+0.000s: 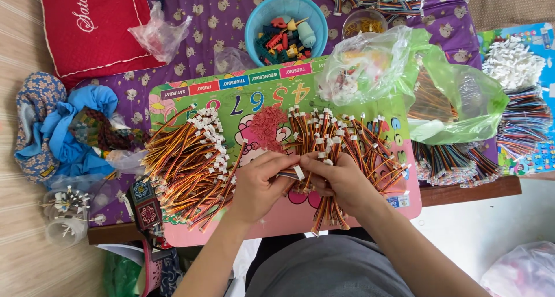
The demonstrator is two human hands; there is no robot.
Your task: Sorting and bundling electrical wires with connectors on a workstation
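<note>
Nearest the camera, a grey lap (329,274) filled the bottom edge, and both forearms were cut off there, so nothing above the elbows showed. The left hand (258,185) and right hand (341,178) met over the near part of a pink and green children's board (399,207). Between them sat 1 short wire lead with a white connector (296,173); the left fingers (276,165) were curled tight around its near end, and the right fingers (317,165) were pinched closed beside the white plug. How the lead's far end ran was hidden under the knuckles.

Under and beyond the right hand lay a loose heap of striped leads (341,136), some hanging over the board's near edge. To the left a second, neater pile of leads (188,170) had its white plugs lined along the top. Between the 2 piles sat a small clump of red pieces (267,126), too fine to make out.

Along the board's far edge ran a row of small coloured rectangular labels (243,80), read upside down from here. At right, a clear bag (361,66) and a green bag (457,103) covered more leads, their contents blurred by the plastic. Farther back stood a blue bowl (252,28) of mixed coloured parts, and a red cushion (87,28) at far left, partly out of frame.
</note>
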